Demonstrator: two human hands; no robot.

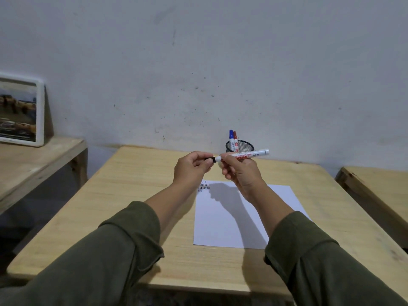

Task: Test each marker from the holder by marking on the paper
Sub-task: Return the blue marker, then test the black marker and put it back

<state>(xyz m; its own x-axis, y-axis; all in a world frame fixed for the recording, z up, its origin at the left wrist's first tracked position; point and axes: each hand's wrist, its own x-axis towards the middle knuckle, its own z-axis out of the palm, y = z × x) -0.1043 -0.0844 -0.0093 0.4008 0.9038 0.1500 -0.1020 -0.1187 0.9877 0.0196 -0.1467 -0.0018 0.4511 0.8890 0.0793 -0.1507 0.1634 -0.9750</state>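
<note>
My right hand grips a white marker by its barrel, held level above the table. My left hand pinches the marker's black cap at the left end; whether the cap is on or just off I cannot tell. Below the hands lies a white sheet of paper with several rows of short dark strokes at its top left corner. A black mesh holder stands at the table's far edge with a blue-capped marker and a red-capped marker upright in it.
The paper rests on a light wooden table set against a grey wall. A second wooden table at the left carries a framed picture leaning on the wall. Another wooden table's corner shows at the right.
</note>
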